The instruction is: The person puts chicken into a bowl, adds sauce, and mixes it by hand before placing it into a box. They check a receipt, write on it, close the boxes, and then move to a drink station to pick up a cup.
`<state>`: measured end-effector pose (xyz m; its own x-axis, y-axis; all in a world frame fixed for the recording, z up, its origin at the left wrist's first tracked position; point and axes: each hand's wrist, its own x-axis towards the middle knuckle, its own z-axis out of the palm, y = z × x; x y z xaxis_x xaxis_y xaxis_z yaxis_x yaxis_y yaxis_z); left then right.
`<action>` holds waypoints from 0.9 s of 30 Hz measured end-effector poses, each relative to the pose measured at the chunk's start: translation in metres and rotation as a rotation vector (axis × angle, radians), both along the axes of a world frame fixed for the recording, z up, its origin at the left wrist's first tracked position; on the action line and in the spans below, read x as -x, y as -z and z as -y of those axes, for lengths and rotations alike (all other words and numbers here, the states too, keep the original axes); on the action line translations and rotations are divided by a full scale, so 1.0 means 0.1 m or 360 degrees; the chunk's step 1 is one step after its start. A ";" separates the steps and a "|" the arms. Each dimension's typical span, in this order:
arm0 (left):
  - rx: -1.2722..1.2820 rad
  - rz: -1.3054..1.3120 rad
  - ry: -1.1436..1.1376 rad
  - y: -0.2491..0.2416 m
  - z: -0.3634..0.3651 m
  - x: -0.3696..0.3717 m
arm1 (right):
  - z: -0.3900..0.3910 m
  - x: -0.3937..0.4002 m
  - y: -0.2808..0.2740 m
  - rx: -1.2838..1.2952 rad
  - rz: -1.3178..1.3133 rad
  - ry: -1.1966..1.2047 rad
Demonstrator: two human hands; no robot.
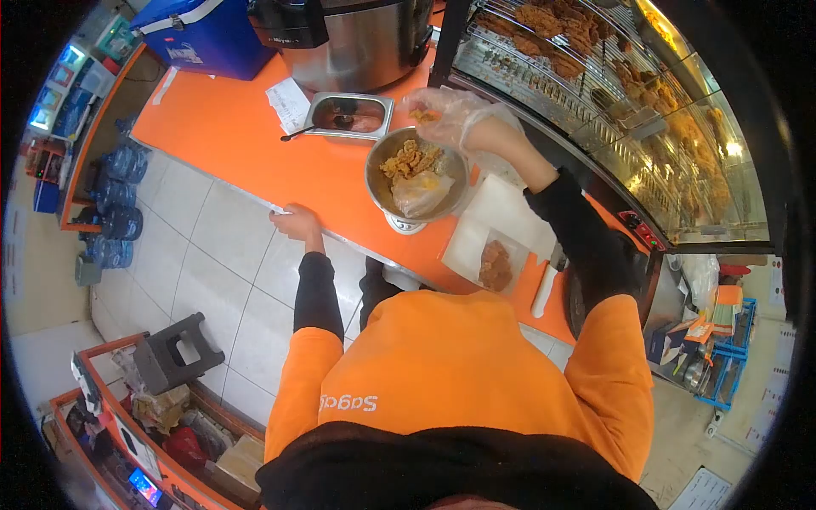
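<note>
**An orange counter, crowded toward its far side**

That long, smooth orange tabletop [212,136] with the pale edging strip carries quite a spread. Up at the far left stands a blue plastic cooler box [208,47], and just beside it a big, round steel cooker [361,55] with black trim. A white paper slip [289,104] lies in front of the cooker, near a rectangular steel pan [389,116]. A white scale [404,225] sits close to the near edge (mostly hidden from above, mind you). To its right are white paper sheets [506,206] and, nearer the front, a white-handled knife [544,293], lying at a slant.
</note>
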<state>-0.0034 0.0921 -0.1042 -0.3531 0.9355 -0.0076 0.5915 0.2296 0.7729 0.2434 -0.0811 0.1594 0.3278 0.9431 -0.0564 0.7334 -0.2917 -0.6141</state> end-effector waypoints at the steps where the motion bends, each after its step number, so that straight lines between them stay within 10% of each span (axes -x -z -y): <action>1: 0.0011 0.0001 -0.0001 -0.01 0.00 0.00 | 0.05 0.10 -0.09 -0.0003 -0.0082 -0.0044; 6: 0.0070 0.0042 0.0038 -0.01 -0.01 0.02 | 0.08 0.18 0.02 0.0014 0.0085 -0.0379; 12: -0.0037 0.0135 0.0058 0.09 -0.05 0.02 | 0.62 -0.60 -0.96 -0.0684 0.1118 0.0581; 14: -0.0088 0.0153 0.0085 0.13 -0.07 0.04 | 0.69 -0.51 -1.51 -0.0565 0.1091 0.1187; 27: -0.0285 0.0302 0.0086 0.22 -0.11 0.02 | 1.15 -2.66 -1.79 0.0147 0.1643 0.1265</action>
<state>-0.0054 0.1026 -0.1265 -0.3104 0.9455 0.0982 0.4399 0.0513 0.8966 0.5093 -0.1964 0.3384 0.7210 0.4789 0.5009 0.4603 -0.8713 0.1704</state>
